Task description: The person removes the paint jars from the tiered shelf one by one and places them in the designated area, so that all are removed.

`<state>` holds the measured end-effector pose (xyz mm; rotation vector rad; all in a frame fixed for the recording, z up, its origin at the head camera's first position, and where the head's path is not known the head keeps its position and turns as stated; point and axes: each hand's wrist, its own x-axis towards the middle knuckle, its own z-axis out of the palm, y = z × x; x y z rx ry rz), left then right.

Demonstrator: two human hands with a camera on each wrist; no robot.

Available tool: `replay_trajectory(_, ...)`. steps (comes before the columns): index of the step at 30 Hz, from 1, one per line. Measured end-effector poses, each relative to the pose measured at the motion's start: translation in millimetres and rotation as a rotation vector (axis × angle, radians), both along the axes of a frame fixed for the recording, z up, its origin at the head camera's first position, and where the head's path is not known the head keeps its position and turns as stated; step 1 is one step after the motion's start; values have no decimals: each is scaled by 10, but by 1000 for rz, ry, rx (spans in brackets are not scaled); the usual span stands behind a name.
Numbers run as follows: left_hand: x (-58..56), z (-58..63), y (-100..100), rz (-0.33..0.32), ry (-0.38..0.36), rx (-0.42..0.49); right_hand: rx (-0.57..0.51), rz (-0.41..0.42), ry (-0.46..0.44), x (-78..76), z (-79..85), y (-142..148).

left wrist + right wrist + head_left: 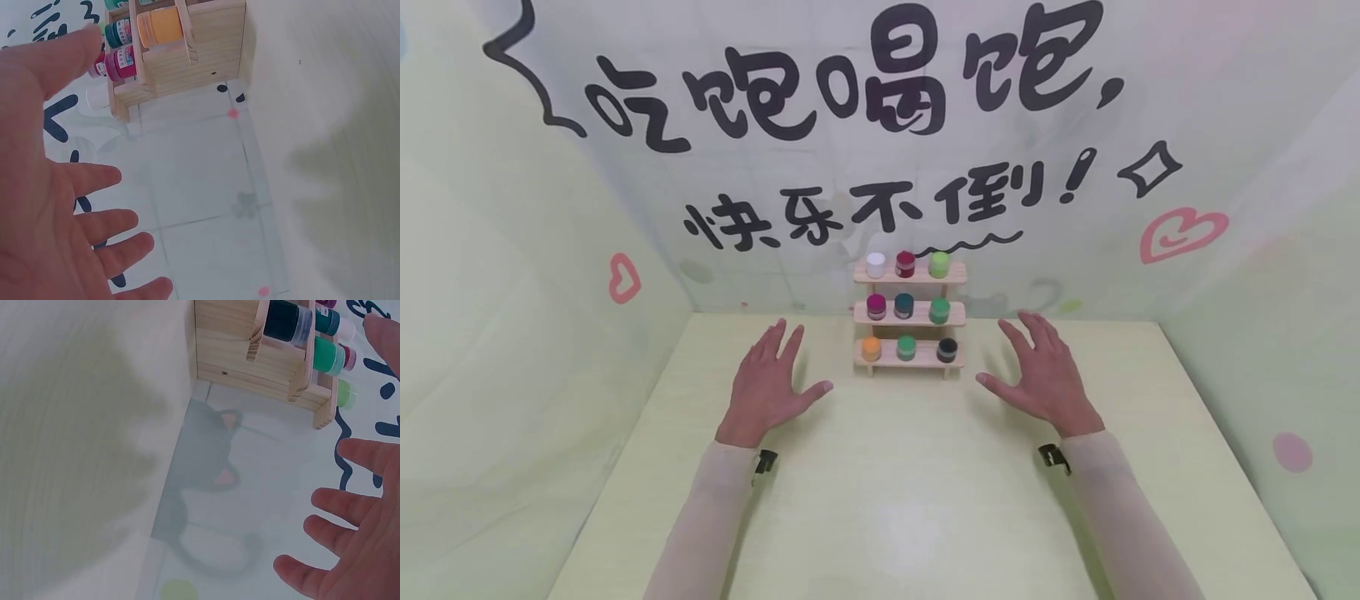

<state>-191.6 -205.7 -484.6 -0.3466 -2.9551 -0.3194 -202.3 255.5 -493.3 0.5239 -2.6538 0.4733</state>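
A three-tier wooden rack (889, 360) stands at the back of the table, bearing small paint jars in rows of three. White (876, 265), dark red (906, 265) and light green jars (939, 265) fill the top tier. Magenta, teal and green jars sit on the middle one; orange (871, 348), green and black jars (947, 350) are at the bottom. My left hand (767, 387) is held left of the rack, fingers spread, touching no jar. To the right of the rack, my right hand (1043, 379) is likewise spread and holds nothing.
The pale wooden table (880, 483) stretches in front of the rack. Behind it hangs a white cloth (820, 283) with black lettering, and cloth walls close in both sides. Dark wrist cameras (1055, 458) sit below each hand.
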Motion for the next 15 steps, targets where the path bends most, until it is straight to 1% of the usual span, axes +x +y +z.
replay_trajectory(3,-15,1,19,0,18,26,-21,18,17,-30,-10,-27)
replay_trajectory(5,-30,-13,30,5,23,51,-39,17,5,-47,-27,-44)
replay_trajectory(11,-71,-57,38,21,-4,116,-123,26,-96,-74,-66,-115)
replay_trajectory(15,-88,-74,66,16,-2,185,-184,47,-170,-95,-101,-160)
